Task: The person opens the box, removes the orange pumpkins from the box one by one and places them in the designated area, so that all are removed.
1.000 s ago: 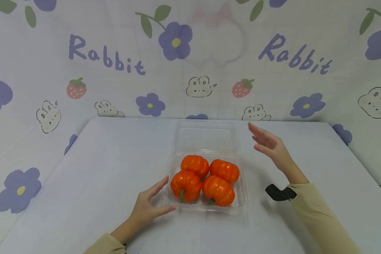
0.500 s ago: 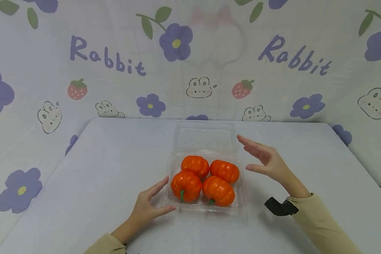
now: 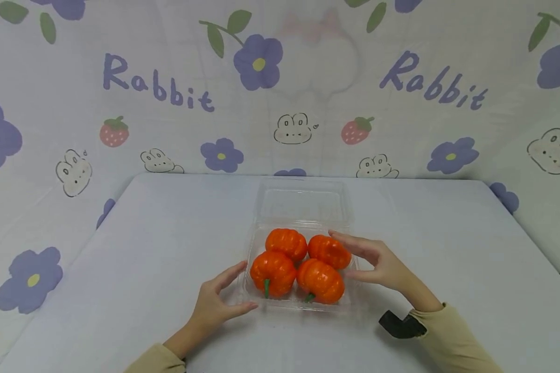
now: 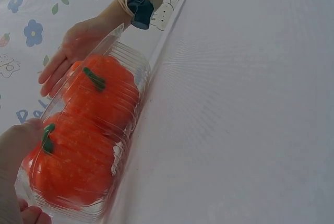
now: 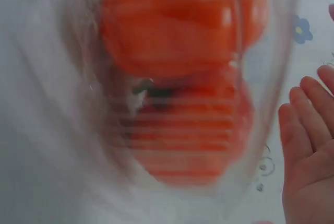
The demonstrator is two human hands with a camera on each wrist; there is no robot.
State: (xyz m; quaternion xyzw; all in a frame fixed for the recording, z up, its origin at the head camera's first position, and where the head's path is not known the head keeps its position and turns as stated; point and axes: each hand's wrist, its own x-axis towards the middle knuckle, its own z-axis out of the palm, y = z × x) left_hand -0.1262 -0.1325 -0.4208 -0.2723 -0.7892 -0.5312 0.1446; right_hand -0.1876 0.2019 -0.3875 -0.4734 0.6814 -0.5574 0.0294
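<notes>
An open clear plastic clamshell container [image 3: 303, 306] stands on the table with several small orange pumpkins [image 3: 273, 273] inside; the two front ones show green stems. Its lid [image 3: 303, 204] lies folded back toward the wall. My left hand [image 3: 212, 303] holds the front left corner, thumb at the front edge and fingers along the left side. My right hand [image 3: 378, 261] is at the right side, fingers extended and thumb apart. In the head view its fingertips overlap the back right pumpkin [image 3: 329, 251]. In the right wrist view, the pumpkins and container are blurred.
A white cloth covers the table [image 3: 168, 233]. Behind it hangs a curtain [image 3: 308, 67] printed with purple flowers, rabbits and strawberries. A black band [image 3: 403, 325] sits at the right sleeve's cuff.
My right hand has come left and toward me, from beside the lid to the container's right side. The left hand stays at its corner. The container has barely shifted.
</notes>
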